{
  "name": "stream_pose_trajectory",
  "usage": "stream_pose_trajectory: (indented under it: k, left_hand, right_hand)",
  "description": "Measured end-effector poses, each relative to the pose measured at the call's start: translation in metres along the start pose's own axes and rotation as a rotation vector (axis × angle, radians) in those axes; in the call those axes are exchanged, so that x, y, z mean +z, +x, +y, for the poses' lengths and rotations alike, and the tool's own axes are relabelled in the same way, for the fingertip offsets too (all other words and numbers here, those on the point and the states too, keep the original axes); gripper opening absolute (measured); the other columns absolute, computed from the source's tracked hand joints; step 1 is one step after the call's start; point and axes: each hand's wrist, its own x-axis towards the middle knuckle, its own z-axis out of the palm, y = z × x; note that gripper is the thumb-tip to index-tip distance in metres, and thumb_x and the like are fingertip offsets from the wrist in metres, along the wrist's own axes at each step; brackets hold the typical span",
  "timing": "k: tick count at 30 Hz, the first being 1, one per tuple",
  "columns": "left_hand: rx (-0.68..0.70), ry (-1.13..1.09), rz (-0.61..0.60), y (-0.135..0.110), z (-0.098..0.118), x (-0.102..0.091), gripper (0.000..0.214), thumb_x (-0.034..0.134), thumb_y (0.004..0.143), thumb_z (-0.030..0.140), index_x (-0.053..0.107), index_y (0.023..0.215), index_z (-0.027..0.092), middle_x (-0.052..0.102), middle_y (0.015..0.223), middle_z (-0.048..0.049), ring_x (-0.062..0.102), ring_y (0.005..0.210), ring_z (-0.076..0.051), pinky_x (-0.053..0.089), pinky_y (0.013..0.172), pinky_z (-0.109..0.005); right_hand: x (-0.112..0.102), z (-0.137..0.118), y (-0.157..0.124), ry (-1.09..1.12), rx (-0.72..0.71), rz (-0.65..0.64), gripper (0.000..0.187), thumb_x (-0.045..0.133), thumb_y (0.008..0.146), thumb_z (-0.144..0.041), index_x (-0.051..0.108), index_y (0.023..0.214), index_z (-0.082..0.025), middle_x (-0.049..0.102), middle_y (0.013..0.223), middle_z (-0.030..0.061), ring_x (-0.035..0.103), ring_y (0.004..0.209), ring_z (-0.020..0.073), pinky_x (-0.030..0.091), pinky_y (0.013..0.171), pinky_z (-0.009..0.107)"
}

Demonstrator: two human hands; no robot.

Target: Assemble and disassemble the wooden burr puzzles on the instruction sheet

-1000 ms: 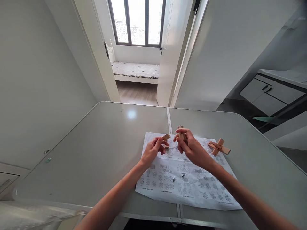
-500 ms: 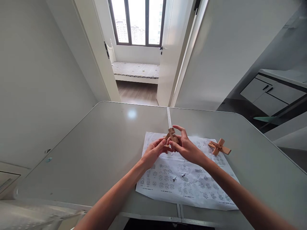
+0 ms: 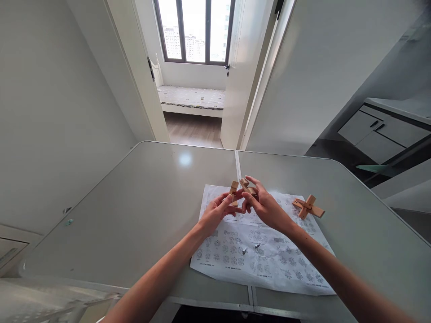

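Observation:
My left hand (image 3: 215, 211) is closed on a notched wooden puzzle piece (image 3: 234, 185), which stands up between thumb and fingers. Close beside it, my right hand (image 3: 264, 204) grips another wooden puzzle piece (image 3: 249, 190), with the index finger curved over its top. The two pieces are very near each other; whether they touch I cannot tell. Both hands are above a printed instruction sheet (image 3: 232, 269) covered in small diagrams. To the right, a cross-shaped group of joined wooden puzzle pieces (image 3: 307, 207) rests at the sheet's edge.
Two small shiny bits lie on the sheet, one silvery (image 3: 244, 251) and one darker (image 3: 257, 246). The grey table (image 3: 151, 202) has a seam down its middle. Beyond it are an open door (image 3: 235, 89) and a bed (image 3: 191, 96); a cabinet (image 3: 380, 130) stands at right.
My right hand has drawn its wooden piece slightly right, away from the left one, so the two now show apart at their tops. The cross-shaped group has stayed in place.

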Motion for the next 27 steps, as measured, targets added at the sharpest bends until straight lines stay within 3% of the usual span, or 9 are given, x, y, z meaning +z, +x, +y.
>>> stream_pose_trajectory:
  k: [5,9,11,16,22,27]
  left_hand:
    - [-0.016,0.001,0.027,0.002,-0.002,-0.002,0.047,0.073,0.097,0.056,0.072,0.127,0.02,0.071,0.143,-0.0187,0.08,0.088,-0.025,0.05,0.088,-0.038]
    - [-0.006,0.011,0.013,0.002,-0.004,-0.002,0.05,0.073,0.096,0.057,0.072,0.126,0.018,0.075,0.134,-0.0187,0.08,0.086,-0.025,0.051,0.085,-0.037]
    - [0.0,0.023,0.003,0.0,-0.003,-0.002,0.05,0.073,0.097,0.057,0.071,0.128,0.017,0.078,0.125,-0.0168,0.08,0.086,-0.025,0.051,0.084,-0.035]
    - [0.006,0.061,-0.017,-0.004,0.001,0.001,0.057,0.075,0.096,0.054,0.065,0.143,0.024,0.077,0.119,-0.0112,0.08,0.082,-0.022,0.051,0.08,-0.032]
    - [0.003,0.111,-0.036,-0.007,0.003,0.004,0.053,0.078,0.094,0.054,0.069,0.137,0.024,0.077,0.111,-0.0093,0.08,0.074,-0.021,0.052,0.074,-0.031]
    - [-0.002,0.143,-0.05,-0.007,0.005,0.006,0.065,0.078,0.092,0.056,0.064,0.148,0.026,0.077,0.121,-0.0129,0.08,0.072,-0.022,0.054,0.071,-0.032]
  right_hand:
    - [0.0,-0.003,0.0,0.078,-0.067,0.082,0.048,0.053,0.107,-0.055,0.046,0.141,-0.021,0.078,0.11,0.01,0.072,0.076,0.0223,0.059,0.084,0.042]
    - [0.0,-0.009,-0.004,0.034,-0.113,0.053,0.036,0.05,0.11,-0.051,0.057,0.131,-0.023,0.076,0.084,0.0027,0.072,0.077,0.023,0.059,0.081,0.038]
    - [0.001,-0.012,-0.005,-0.023,-0.143,0.038,0.034,0.051,0.11,-0.05,0.063,0.129,-0.024,0.076,0.083,0.0022,0.072,0.076,0.0224,0.059,0.079,0.037]
    - [0.006,-0.011,-0.004,-0.139,-0.229,0.095,0.032,0.061,0.104,-0.051,0.076,0.119,-0.027,0.075,0.121,0.0095,0.075,0.093,0.0247,0.06,0.086,0.039]
    - [0.009,-0.006,-0.003,-0.029,-0.056,0.173,0.045,0.073,0.091,-0.066,0.063,0.106,-0.025,0.078,0.096,0.0076,0.076,0.086,0.0277,0.06,0.083,0.042]
    - [0.009,-0.006,-0.003,-0.064,-0.022,0.228,0.054,0.072,0.086,-0.077,0.062,0.095,-0.025,0.078,0.089,0.0084,0.075,0.078,0.0273,0.058,0.074,0.04]
